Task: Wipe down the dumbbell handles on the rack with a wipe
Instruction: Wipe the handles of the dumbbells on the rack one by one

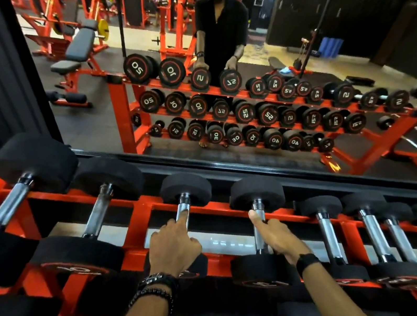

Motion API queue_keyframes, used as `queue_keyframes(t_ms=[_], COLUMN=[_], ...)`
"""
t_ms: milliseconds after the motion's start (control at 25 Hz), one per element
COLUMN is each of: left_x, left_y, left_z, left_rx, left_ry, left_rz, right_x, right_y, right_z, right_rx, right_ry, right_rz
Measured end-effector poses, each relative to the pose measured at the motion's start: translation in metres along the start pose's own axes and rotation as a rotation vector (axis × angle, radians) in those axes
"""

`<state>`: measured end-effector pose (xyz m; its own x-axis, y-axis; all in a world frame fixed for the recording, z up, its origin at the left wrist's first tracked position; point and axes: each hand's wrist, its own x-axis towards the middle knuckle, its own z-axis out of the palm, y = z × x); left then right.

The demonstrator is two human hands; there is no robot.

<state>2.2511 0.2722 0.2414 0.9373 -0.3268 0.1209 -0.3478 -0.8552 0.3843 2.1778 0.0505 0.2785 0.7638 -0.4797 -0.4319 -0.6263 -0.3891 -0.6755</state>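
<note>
Two dumbbells on the red rack (139,213) under your hands. Left hand (174,246): forefinger stretched along one chrome handle (184,207), other fingers curled, gripping nothing visible. Right hand (277,237): fingers wrapped round the neighbouring handle (259,221), thumb up the bar. No wipe in sight. Judgement: wiping not visibly begun; handles further right remain.
</note>
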Motion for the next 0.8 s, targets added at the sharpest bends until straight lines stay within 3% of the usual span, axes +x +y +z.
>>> queue_keyframes(t_ms=[160,360,560,720,800], left_x=[0.0,0.0,0.0,0.0,0.0], left_y=[-0.002,-0.001,-0.001,-0.001,-0.001], left_z=[0.003,0.001,0.0,0.0,0.001], left_rx=[0.003,-0.001,0.003,0.007,0.012], left_ry=[-0.012,-0.02,-0.027,-0.028,-0.027], left_rz=[0.008,0.009,0.009,0.018,0.019], right_x=[0.003,0.027,0.026,0.038,0.038], right_y=[-0.01,0.018,0.008,0.022,0.022], right_z=[0.004,-0.004,0.01,0.001,0.0], right_rx=[-0.065,0.18,-0.162,0.314,0.393], right_ry=[0.014,-0.17,-0.051,-0.264,-0.291], right_rz=[-0.026,0.141,0.027,0.156,0.183])
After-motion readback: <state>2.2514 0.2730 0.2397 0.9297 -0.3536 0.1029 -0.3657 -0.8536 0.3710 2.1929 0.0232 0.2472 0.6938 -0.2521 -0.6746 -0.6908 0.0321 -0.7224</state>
